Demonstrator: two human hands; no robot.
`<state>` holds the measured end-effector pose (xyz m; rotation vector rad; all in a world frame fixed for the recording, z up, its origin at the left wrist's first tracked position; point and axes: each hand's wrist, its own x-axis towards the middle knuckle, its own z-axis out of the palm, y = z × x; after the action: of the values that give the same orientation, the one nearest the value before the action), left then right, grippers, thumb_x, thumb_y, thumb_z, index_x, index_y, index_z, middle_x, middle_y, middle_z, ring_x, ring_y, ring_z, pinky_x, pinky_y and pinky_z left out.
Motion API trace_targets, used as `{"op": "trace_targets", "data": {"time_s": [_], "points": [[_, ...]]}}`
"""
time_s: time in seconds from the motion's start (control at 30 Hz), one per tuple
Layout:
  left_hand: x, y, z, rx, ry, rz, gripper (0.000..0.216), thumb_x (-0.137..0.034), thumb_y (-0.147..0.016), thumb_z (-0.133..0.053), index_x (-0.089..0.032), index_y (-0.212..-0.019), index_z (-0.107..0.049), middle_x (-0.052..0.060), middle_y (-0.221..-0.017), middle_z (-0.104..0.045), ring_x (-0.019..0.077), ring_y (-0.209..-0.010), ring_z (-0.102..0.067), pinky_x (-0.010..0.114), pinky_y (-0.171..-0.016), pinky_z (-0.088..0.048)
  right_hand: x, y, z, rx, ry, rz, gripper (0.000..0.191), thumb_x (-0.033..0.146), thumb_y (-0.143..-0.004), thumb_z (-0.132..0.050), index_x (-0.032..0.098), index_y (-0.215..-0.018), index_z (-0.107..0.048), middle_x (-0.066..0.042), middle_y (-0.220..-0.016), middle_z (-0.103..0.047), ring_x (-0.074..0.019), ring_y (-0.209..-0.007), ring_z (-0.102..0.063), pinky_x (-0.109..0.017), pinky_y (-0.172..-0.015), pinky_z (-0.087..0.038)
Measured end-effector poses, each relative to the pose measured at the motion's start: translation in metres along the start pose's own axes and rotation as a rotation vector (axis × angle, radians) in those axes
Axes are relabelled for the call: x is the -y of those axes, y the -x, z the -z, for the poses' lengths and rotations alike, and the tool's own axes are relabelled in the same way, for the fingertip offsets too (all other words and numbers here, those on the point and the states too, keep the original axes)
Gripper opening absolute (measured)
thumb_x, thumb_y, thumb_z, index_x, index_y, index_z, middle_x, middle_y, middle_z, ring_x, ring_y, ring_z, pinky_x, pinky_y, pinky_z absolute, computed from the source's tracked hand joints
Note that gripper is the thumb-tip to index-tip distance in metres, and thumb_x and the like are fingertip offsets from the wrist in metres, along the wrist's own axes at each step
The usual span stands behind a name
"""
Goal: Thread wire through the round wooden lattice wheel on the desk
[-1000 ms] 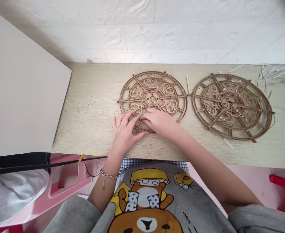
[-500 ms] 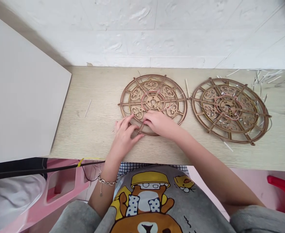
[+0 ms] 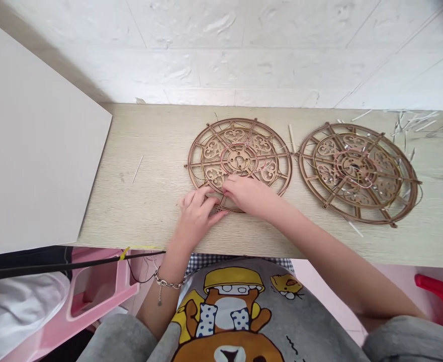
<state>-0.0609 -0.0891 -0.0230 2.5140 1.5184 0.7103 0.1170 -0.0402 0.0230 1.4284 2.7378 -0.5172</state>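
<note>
A round brown openwork frame (image 3: 209, 136) lies flat before me, with scroll patterns and thin yellow and red wires running around its rings. At its near left rim, my left hand (image 3: 197, 215) grips the frame, thumb along the outside and fingers curled over the edge. My right hand (image 3: 249, 196) rests over the near spokes, thumb and fingertips pinched together just below the hub. Whatever sits in that pinch is too small and hidden to make out. To the right lies a second, similar frame (image 3: 325, 205), also strung with wires; it looks stacked in layers.
A pale stick (image 3: 291, 138) lies between the frames. Thin white strips and wire scraps (image 3: 413, 120) are scattered at the back right of the wooden table (image 3: 146, 211). A white panel (image 3: 36, 136) stands at the left, and a textured white wall (image 3: 206, 55) runs behind.
My left thumb and fingers have drawn closer together at the rim, the fingers curling lower. My right hand keeps its pinch in nearly the same place.
</note>
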Motion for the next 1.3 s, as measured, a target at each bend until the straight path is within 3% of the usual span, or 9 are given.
{"op": "trace_targets", "data": {"time_s": [0.2,0.4,0.6,0.77,0.97,1.13,1.3], "points": [[0.000,-0.001,-0.001,0.020,0.054,-0.013,0.024,-0.041,-0.081,-0.062,-0.018,-0.087,-0.062,0.008,-0.097,-0.061,0.0226,-0.090,-0.054,0.037,-0.081,-0.039,0.018,0.001,0.012,0.067,0.226,0.090,0.016,0.010,-0.089,-0.045,0.012,-0.094,-0.060,-0.010,-0.094,-0.060,-0.0216,-0.086,-0.061,-0.027,-0.063,-0.040],[0.000,-0.002,0.002,0.063,0.095,-0.013,0.020,-0.038,-0.086,-0.057,-0.018,-0.089,-0.061,0.007,-0.095,-0.063,0.0211,-0.087,-0.056,0.036,-0.077,-0.039,0.033,0.004,0.002,0.029,0.197,-0.165,0.017,0.009,-0.087,-0.043,0.011,-0.092,-0.059,-0.013,-0.090,-0.062,-0.0215,-0.079,-0.062,-0.028,-0.062,-0.039],[0.001,-0.002,0.001,0.061,0.103,-0.037,0.022,-0.039,-0.086,-0.057,-0.017,-0.088,-0.059,0.006,-0.095,-0.065,0.0190,-0.088,-0.060,0.034,-0.074,-0.036,0.024,0.005,0.000,-0.038,0.233,0.047,0.015,0.013,-0.090,-0.044,0.013,-0.089,-0.059,-0.010,-0.090,-0.062,-0.0227,-0.085,-0.060,-0.033,-0.075,-0.036],[0.001,-0.002,0.000,0.063,0.101,-0.063,0.022,-0.039,-0.088,-0.054,-0.017,-0.089,-0.056,0.005,-0.095,-0.067,0.0179,-0.086,-0.061,0.033,-0.073,-0.035,0.024,0.004,0.000,-0.048,0.234,-0.034,0.017,0.010,-0.089,-0.041,0.011,-0.090,-0.059,-0.011,-0.087,-0.063,-0.0218,-0.081,-0.061,-0.033,-0.074,-0.032],[0.002,-0.001,0.000,0.093,0.135,-0.055,0.021,-0.039,-0.087,-0.056,-0.018,-0.090,-0.056,0.006,-0.098,-0.067,0.0183,-0.088,-0.062,0.033,-0.074,-0.036,0.023,0.002,0.005,0.011,0.241,0.084,0.017,0.011,-0.089,-0.043,0.012,-0.088,-0.060,-0.011,-0.091,-0.063,-0.0238,-0.085,-0.060,-0.033,-0.074,-0.032],[0.003,-0.001,0.000,0.088,0.123,-0.066,0.020,-0.037,-0.089,-0.054,-0.017,-0.091,-0.055,0.006,-0.098,-0.067,0.0181,-0.088,-0.062,0.033,-0.074,-0.036,0.028,0.004,-0.001,-0.023,0.227,-0.052,0.019,0.009,-0.088,-0.041,0.010,-0.090,-0.059,-0.012,-0.089,-0.063,-0.0229,-0.082,-0.061,-0.033,-0.072,-0.034],[0.003,-0.002,-0.002,0.085,0.145,-0.059,0.021,-0.038,-0.087,-0.055,-0.017,-0.090,-0.055,0.006,-0.099,-0.066,0.0185,-0.090,-0.061,0.033,-0.076,-0.037,0.025,0.005,-0.003,-0.056,0.244,0.053,0.017,0.011,-0.089,-0.044,0.013,-0.087,-0.060,-0.010,-0.088,-0.062,-0.0237,-0.084,-0.060,-0.034,-0.076,-0.036]]}}
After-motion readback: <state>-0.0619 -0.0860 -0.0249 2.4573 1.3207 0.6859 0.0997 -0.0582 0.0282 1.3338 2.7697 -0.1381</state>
